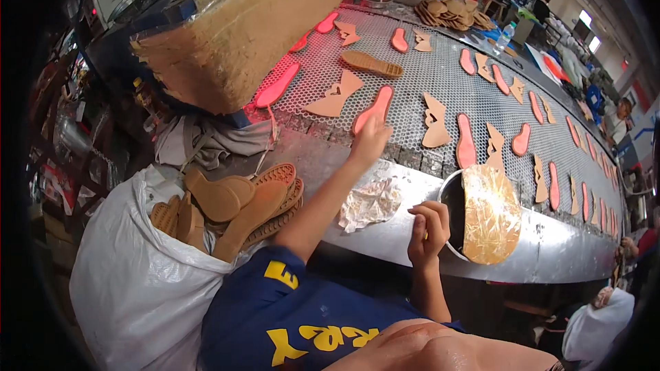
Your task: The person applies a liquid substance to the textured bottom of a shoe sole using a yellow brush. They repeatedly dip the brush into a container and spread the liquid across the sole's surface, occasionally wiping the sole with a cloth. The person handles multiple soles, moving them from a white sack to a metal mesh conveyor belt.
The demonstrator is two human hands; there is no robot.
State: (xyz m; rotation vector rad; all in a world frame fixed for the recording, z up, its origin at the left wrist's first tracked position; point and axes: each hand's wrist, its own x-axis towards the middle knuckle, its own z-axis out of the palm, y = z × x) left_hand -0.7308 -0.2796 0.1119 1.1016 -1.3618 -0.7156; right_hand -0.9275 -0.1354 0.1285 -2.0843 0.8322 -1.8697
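White plastic sack [130,282] lower left, open, full of tan soles; clear bottle [504,36], blue label, far right.

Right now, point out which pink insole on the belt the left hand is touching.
The pink insole at the belt's near edge, under the left hand. Its lower end meets the fingers; the other pink insoles lie apart from both hands.
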